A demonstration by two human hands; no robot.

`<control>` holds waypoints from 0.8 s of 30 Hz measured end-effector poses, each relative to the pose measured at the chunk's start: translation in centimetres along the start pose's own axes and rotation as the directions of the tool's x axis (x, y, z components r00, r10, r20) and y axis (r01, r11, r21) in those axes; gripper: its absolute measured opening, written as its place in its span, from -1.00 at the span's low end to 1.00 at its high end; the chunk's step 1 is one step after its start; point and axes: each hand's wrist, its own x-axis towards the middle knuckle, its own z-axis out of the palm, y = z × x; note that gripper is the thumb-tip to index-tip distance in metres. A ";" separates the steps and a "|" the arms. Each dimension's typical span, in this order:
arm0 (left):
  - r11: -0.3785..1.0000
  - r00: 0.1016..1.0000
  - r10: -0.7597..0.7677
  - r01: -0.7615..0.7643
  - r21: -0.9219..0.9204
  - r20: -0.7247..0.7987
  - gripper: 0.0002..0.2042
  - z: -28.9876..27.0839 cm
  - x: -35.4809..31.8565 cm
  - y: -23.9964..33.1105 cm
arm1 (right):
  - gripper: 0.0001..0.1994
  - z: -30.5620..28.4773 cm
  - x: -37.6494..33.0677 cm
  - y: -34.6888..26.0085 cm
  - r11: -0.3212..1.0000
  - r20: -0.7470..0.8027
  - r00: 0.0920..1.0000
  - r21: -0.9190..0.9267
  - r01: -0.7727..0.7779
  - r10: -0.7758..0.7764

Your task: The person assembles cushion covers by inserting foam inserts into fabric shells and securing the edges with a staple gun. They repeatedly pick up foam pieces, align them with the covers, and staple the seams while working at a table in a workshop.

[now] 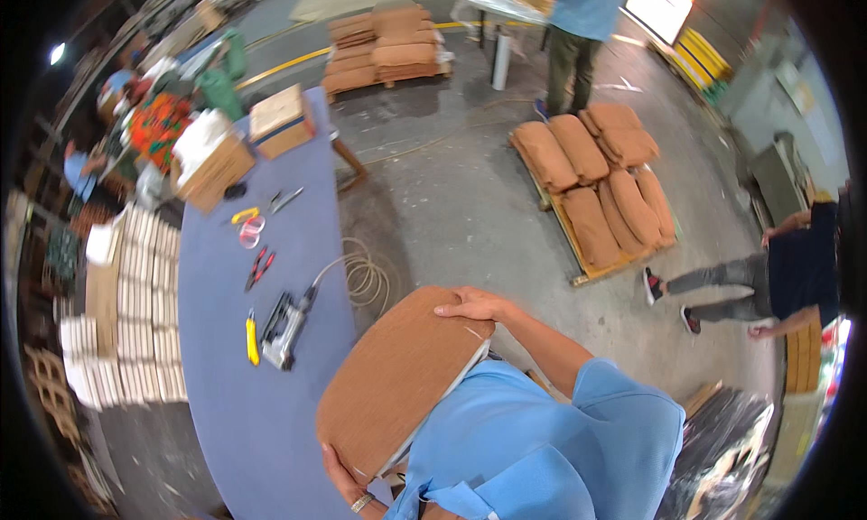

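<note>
A brown fabric-covered seat pad point(397, 376) is held tilted against the front of my blue shirt, beside the table's edge. My right hand point(471, 305) grips its upper end, thumb lying on the brown face and the other fingers mostly behind the rim. At the lower end, my left hand point(340, 473), with a band on the wrist, holds the pad's edge; its fingers are partly hidden. A pale underside edge shows along the side nearest my body. Closest to the pad on the table lies a staple gun point(285, 330) with a hose attached.
The blue-covered table point(217, 412) carries a yellow-handled cutter point(252, 338), red-handled pliers point(260, 267), tape rolls point(252, 231) and cardboard boxes point(282, 123). Coiled hose point(368, 281) lies on the floor. Brown pads point(591, 227) fill a pallet; two people stand beyond.
</note>
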 end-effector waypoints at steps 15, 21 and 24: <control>0.813 0.594 0.491 -0.048 -0.580 0.638 -0.32 46.2 20.6 12.9 | -0.42 -22.9 -5.1 4.7 0.653 -0.815 0.546 0.522 0.549 0.192; 0.934 0.339 0.178 0.237 -0.267 0.924 -0.28 67.2 25.0 12.5 | -0.47 -22.2 -7.3 10.6 0.052 -0.381 0.749 0.905 0.422 0.542; 0.949 0.348 0.053 0.275 -0.156 0.936 -0.34 76.3 27.2 8.8 | -0.49 -25.3 -7.5 11.3 0.051 -0.480 0.630 0.818 0.573 0.611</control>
